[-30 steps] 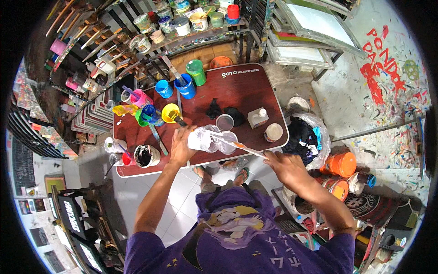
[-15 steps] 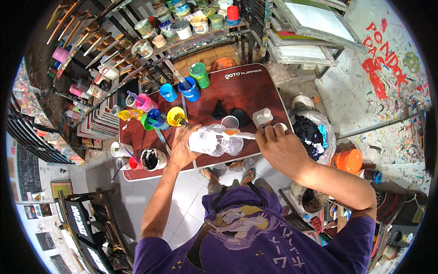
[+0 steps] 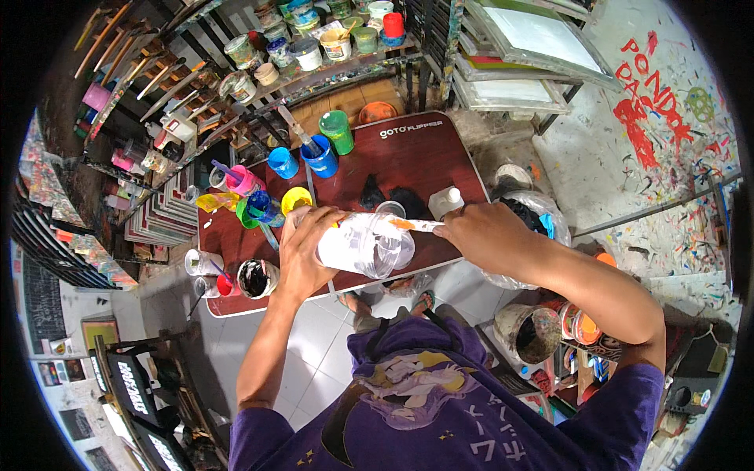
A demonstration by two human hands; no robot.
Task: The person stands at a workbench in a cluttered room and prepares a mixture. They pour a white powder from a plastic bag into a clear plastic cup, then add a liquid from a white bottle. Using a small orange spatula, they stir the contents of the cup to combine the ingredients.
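My left hand (image 3: 309,243) is wrapped round a white tub (image 3: 339,239), tipped on its side over clear plastic cups (image 3: 391,251) near the table's middle. My right hand (image 3: 470,234) grips a white-smeared spatula with orange on it (image 3: 404,225), its tip at the tub's mouth and the cups. A white bottle (image 3: 446,199) stands just behind my right hand. Dark patches of material (image 3: 404,200) lie behind the cups.
The red-brown table (image 3: 416,149) holds blue cups (image 3: 320,159), a green container (image 3: 336,135) and several paint pots at left (image 3: 255,279). Shelves of pots (image 3: 306,55), screen frames (image 3: 534,35), a plastic bag (image 3: 554,208) and buckets (image 3: 526,337) surround it.
My right hand and forearm have swung up and forward, bringing the spatula more level at the tub's mouth. My left hand still holds the tilted tub and has shifted slightly.
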